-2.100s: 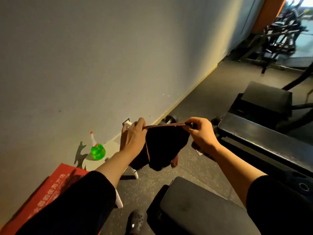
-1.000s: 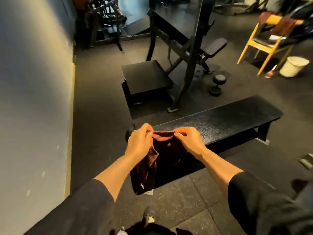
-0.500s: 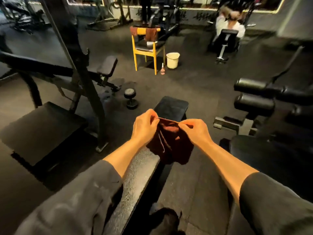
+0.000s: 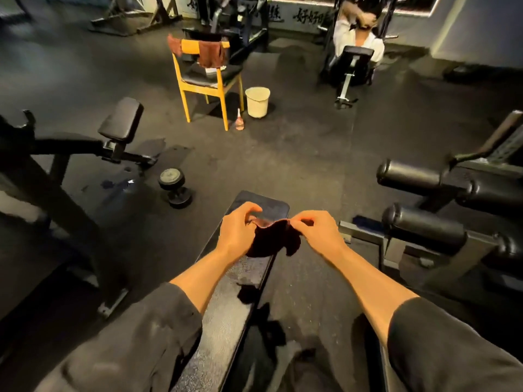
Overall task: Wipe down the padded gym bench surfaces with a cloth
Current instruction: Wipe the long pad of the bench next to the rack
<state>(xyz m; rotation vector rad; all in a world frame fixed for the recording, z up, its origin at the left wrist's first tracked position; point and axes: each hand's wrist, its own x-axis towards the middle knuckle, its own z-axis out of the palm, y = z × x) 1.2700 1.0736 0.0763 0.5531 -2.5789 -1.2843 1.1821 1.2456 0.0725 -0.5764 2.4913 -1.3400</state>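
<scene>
The wiping does not look started yet. The dark cloth (image 4: 271, 240) hangs in the air in the middle of the frame, just above the long black padded bench (image 4: 226, 315). It is not flat on the pad. The bench runs from the bottom middle of the frame up to the middle, where its far end (image 4: 268, 206) shows past the hands. Its top has a grainy shine, but I cannot tell if it is wet or already cleaned. So I think nearly all the work is left: this whole pad, and maybe the other black pads, like the small one (image 4: 121, 120) at the upper left and the round rollers (image 4: 418, 179) on the right.

The left hand (image 4: 237, 230) is at the left end of the cloth's top edge. Its fingers (image 4: 249, 209) are curled, and the cloth edge sits under the thumb and fingertips, so it seems to be pinching it. The right hand (image 4: 317, 232) pinches the right end of the same edge between thumb and fingers (image 4: 304, 219). The top edge sags a little between the two hands, and the rest of the cloth droops down below them, over the right side of the bench.

I think the cloth next needs to go down onto the pad.
</scene>
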